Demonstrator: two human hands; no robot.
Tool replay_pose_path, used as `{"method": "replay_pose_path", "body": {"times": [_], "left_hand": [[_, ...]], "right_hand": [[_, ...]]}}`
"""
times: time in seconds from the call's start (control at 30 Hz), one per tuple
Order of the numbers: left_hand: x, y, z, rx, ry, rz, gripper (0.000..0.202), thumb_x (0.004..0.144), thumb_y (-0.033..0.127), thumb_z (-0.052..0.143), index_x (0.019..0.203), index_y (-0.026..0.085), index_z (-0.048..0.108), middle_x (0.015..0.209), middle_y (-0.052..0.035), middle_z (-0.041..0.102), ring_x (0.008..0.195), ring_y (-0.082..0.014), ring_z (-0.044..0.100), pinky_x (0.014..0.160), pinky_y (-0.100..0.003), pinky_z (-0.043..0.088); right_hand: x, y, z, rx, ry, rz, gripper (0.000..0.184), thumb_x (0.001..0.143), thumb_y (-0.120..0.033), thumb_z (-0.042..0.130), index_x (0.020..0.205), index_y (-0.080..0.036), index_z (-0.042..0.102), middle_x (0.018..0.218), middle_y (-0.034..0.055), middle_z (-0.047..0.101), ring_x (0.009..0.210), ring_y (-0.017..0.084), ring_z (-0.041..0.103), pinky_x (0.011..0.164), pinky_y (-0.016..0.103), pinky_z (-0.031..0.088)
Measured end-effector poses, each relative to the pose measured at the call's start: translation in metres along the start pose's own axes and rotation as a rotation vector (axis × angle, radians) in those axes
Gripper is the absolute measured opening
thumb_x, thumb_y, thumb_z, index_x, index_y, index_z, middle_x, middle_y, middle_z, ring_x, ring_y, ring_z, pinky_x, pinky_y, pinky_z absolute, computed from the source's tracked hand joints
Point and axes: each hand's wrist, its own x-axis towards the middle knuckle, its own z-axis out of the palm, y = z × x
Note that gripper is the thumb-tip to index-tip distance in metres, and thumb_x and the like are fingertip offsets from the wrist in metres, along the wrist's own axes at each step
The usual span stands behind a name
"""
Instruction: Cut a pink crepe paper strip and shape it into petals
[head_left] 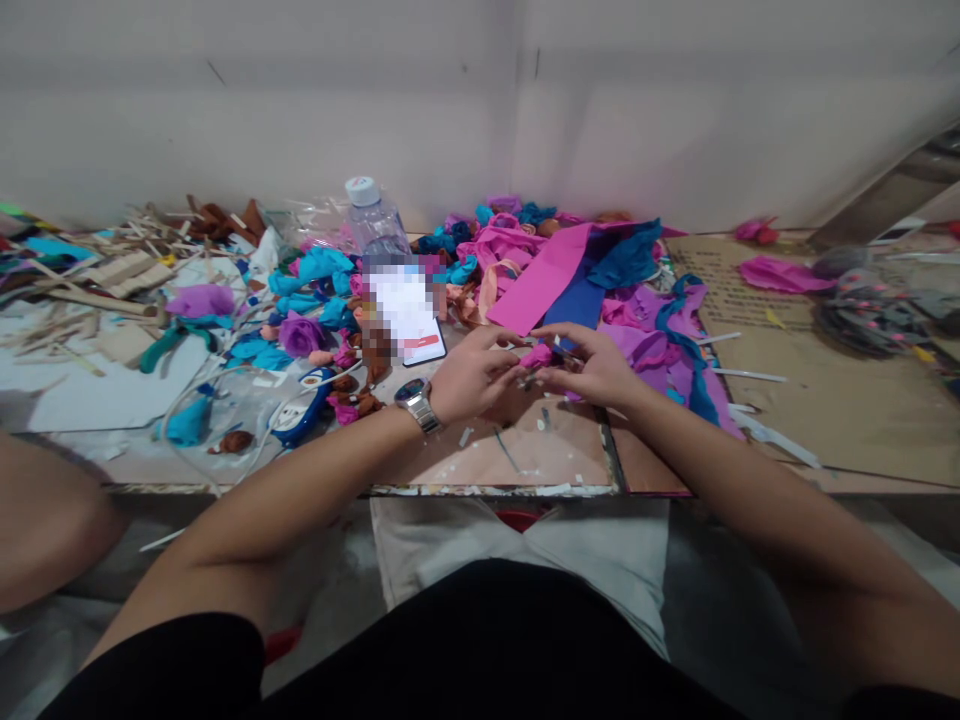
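Just above the table, a small crumpled piece of pink crepe paper (536,356) sits between my two hands. My left hand (472,375), with a metal watch (417,404) on its wrist, has its fingers bent and closed on the left side of the piece. From the other side, my right hand (596,372) pinches it with thumb and fingers; the exact fingertip contact is blurred. Right behind the hands lie a flat pink paper strip (541,280) and a blue strip (574,318). Purple crumpled paper (637,335) lies beside my right hand.
A phone (409,315) with a lit screen leans near a clear bottle (376,220). Rolled paper flowers (301,333), a blue corded device (300,408), green-handled pliers (176,345) and wooden sticks (112,285) cover the left. Cardboard (757,300) lies right. Another person's limb (52,520) shows at left.
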Motion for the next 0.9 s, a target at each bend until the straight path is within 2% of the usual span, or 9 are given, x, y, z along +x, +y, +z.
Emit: {"method": "replay_pose_path", "body": {"times": [0.03,0.1,0.23,0.4,0.53,0.67,0.8,0.9], "left_hand": [[0.000,0.001,0.000,-0.015,-0.005,0.015,0.022,0.102,0.031,0.060,0.100,0.018,0.078,0.126,-0.0136,0.070,0.119,-0.0264,0.065,0.104,-0.045,0.053],[0.000,0.003,0.000,-0.036,-0.019,0.037,0.021,0.103,0.029,0.059,0.100,0.019,0.078,0.124,-0.0131,0.070,0.118,-0.0254,0.064,0.105,-0.045,0.052],[0.001,0.002,0.002,-0.031,0.003,0.063,0.022,0.103,0.031,0.060,0.097,0.019,0.077,0.117,-0.0127,0.072,0.111,-0.0242,0.064,0.099,-0.043,0.052],[0.001,0.002,0.002,-0.043,0.012,0.078,0.024,0.103,0.034,0.061,0.091,0.019,0.074,0.106,-0.0100,0.073,0.103,-0.0221,0.065,0.095,-0.039,0.051],[0.002,0.010,-0.002,-0.185,-0.066,-0.023,0.032,0.106,0.042,0.054,0.097,0.018,0.073,0.107,-0.0101,0.074,0.103,-0.0228,0.066,0.094,-0.039,0.050],[0.005,0.014,-0.004,-0.362,-0.133,-0.090,0.040,0.108,0.045,0.047,0.091,0.017,0.071,0.093,-0.0075,0.073,0.092,-0.0202,0.064,0.087,-0.035,0.049],[0.005,0.014,-0.001,-0.484,-0.164,-0.186,0.039,0.104,0.050,0.055,0.090,0.017,0.071,0.088,-0.0049,0.072,0.085,-0.0179,0.063,0.082,-0.031,0.048],[0.004,0.013,0.000,-0.498,-0.144,-0.249,0.036,0.100,0.051,0.062,0.090,0.017,0.072,0.089,-0.0047,0.073,0.085,-0.0178,0.064,0.081,-0.031,0.049]], "right_hand": [[0.000,0.000,0.001,-0.006,-0.026,-0.024,0.055,0.081,-0.053,0.086,0.125,-0.022,0.074,0.118,0.0095,0.077,0.099,0.024,0.072,0.084,0.032,0.056],[-0.001,0.000,0.004,0.016,-0.063,-0.038,0.050,0.084,-0.052,0.083,0.123,-0.021,0.075,0.119,0.0096,0.078,0.102,0.025,0.073,0.087,0.032,0.056],[-0.003,-0.003,0.009,0.071,-0.054,0.004,0.043,0.088,-0.049,0.080,0.115,-0.017,0.075,0.108,0.0082,0.078,0.088,0.020,0.071,0.077,0.029,0.054],[-0.004,-0.008,0.013,0.081,-0.025,0.034,0.033,0.088,-0.045,0.077,0.104,-0.016,0.073,0.092,0.0045,0.074,0.071,0.015,0.060,0.066,0.026,0.049],[-0.005,-0.015,0.013,0.037,-0.015,-0.013,0.024,0.088,-0.038,0.074,0.099,-0.017,0.071,0.085,0.0028,0.071,0.067,0.013,0.057,0.060,0.023,0.045],[-0.007,-0.019,0.012,-0.011,-0.007,-0.074,0.018,0.088,-0.033,0.073,0.096,-0.017,0.070,0.086,0.0028,0.071,0.066,0.012,0.058,0.059,0.023,0.045],[-0.008,-0.018,0.012,-0.008,-0.018,-0.085,0.020,0.087,-0.030,0.074,0.102,-0.018,0.071,0.092,0.0041,0.073,0.068,0.013,0.060,0.060,0.023,0.046],[-0.009,-0.017,0.013,-0.005,-0.044,-0.029,0.021,0.087,-0.033,0.075,0.099,-0.018,0.070,0.086,0.0025,0.069,0.065,0.013,0.055,0.057,0.023,0.043]]}}
